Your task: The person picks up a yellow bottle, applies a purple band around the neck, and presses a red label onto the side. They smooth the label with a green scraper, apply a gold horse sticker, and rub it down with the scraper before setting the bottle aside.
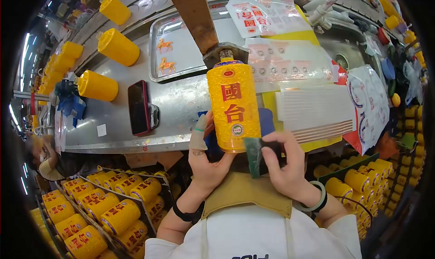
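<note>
A yellow bottle [233, 102] with red characters and a round emblem lies in front of me, its neck up against a metal holder [224, 54]. My left hand [207, 157] is under the bottle's lower left side, with pale covers on a finger. The fingers wrap partly behind the bottle. My right hand [283, 166] pinches a dark green squeegee-like piece [253, 157] near the bottle's lower right edge. Behind the bottle, a blue surface [266, 122] shows in part.
A metal tray [181, 41] holds two orange horse figures. A phone [138, 107] lies on the metal bench. Yellow bottles [118, 47] stand at the left. Sticker sheets [290, 62] and a white stack [317, 107] lie at the right. Crates of bottles flank me; a person [47, 164] is far left.
</note>
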The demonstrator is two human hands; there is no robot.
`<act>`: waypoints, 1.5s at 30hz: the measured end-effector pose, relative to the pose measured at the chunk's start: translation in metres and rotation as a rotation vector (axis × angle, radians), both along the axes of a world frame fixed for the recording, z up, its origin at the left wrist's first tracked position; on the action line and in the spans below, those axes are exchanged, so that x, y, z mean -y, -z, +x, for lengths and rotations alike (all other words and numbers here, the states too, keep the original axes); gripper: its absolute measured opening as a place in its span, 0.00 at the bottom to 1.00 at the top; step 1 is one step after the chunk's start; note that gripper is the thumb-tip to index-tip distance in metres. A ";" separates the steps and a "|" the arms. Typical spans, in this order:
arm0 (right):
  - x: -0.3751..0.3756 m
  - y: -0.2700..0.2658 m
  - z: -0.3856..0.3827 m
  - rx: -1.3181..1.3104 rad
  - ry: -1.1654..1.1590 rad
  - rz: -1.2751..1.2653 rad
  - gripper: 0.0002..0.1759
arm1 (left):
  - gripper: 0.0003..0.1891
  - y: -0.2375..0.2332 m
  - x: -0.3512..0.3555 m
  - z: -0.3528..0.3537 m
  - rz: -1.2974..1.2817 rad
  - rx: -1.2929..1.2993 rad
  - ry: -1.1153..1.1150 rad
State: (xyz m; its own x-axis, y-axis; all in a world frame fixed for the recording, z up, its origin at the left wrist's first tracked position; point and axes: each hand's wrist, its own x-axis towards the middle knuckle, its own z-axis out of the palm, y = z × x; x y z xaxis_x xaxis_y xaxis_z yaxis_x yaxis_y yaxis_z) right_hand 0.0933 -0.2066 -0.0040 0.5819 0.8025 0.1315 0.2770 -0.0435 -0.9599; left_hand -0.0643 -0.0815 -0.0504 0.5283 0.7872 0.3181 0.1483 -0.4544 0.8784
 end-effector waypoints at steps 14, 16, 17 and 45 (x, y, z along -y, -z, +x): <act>0.013 0.018 0.036 -0.321 0.132 -0.002 0.10 | 0.23 -0.010 -0.008 0.005 0.749 -0.122 0.062; 0.012 0.020 0.033 -0.337 0.136 0.000 0.10 | 0.27 -0.013 -0.002 0.009 0.676 -0.172 0.039; 0.012 0.020 0.034 -0.342 0.133 0.001 0.09 | 0.31 -0.015 0.002 0.012 0.602 -0.213 0.006; -0.007 0.010 0.049 -0.248 0.090 0.036 0.13 | 0.35 -0.032 -0.019 0.010 0.667 -0.394 -0.016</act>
State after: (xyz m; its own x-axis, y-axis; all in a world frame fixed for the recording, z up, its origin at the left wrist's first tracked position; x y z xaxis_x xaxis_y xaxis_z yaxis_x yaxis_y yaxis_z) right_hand 0.1427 -0.1993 -0.0139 0.6690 0.7433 0.0033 0.0292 -0.0219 -0.9993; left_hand -0.0540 -0.0622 -0.0186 0.6912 0.5037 0.5182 0.4039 -0.8639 0.3011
